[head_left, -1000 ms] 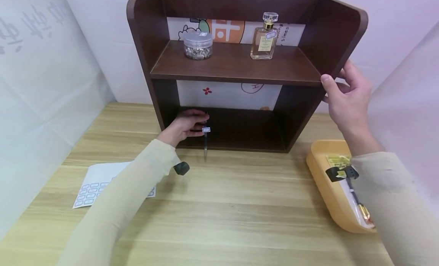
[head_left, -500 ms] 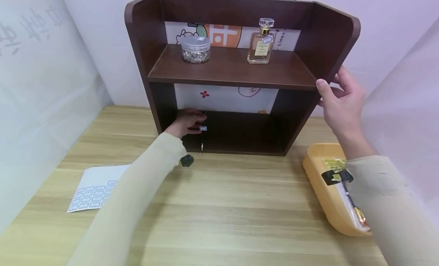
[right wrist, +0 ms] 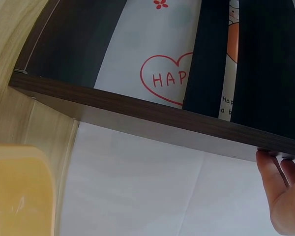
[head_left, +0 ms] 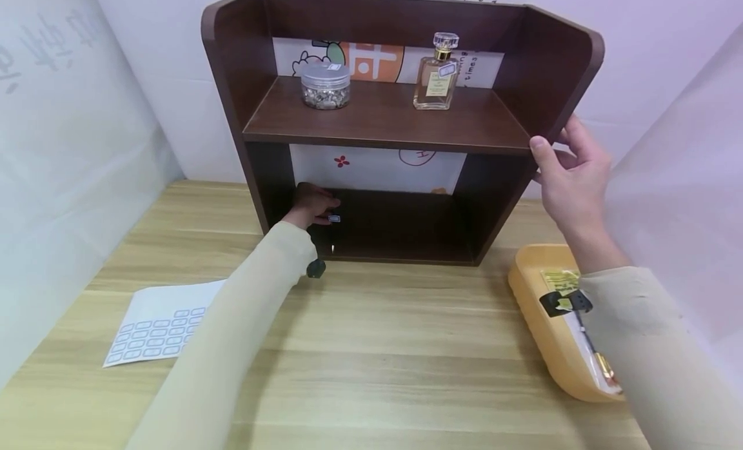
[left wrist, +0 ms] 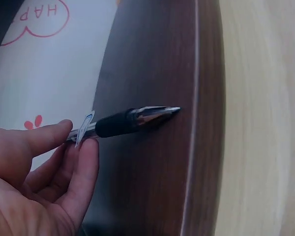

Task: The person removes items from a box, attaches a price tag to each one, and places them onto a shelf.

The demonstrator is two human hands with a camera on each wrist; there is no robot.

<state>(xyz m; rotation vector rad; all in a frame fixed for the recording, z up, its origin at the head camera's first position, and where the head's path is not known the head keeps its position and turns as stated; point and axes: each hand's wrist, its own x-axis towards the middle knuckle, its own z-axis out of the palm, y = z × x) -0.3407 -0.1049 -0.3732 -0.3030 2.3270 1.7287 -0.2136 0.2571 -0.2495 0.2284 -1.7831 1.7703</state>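
My left hand (head_left: 312, 204) is inside the lower compartment of a dark brown wooden shelf (head_left: 389, 126), near its left side. Between thumb and fingers it pinches a pen (left wrist: 120, 124) with a black grip, a silver tip and a small label (left wrist: 84, 129). In the left wrist view the tip points toward the shelf's front edge, close over the bottom board. My right hand (head_left: 577, 189) holds the shelf's right side panel, thumb at the front edge and fingers along the outside. Fingertips (right wrist: 266, 158) show against that panel in the right wrist view.
On the upper board stand a clear lidded jar (head_left: 326, 87) of small silvery pieces and a labelled perfume bottle (head_left: 434, 82). A yellow bin (head_left: 531, 295), with a brush (head_left: 600, 363) inside, sits at right. A sticker sheet (head_left: 157, 308) lies at left.
My left hand has carried the pen deeper into the lower compartment and slightly left, its tip now behind the front edge. My right hand keeps its hold on the side panel. The head view has shifted slightly.
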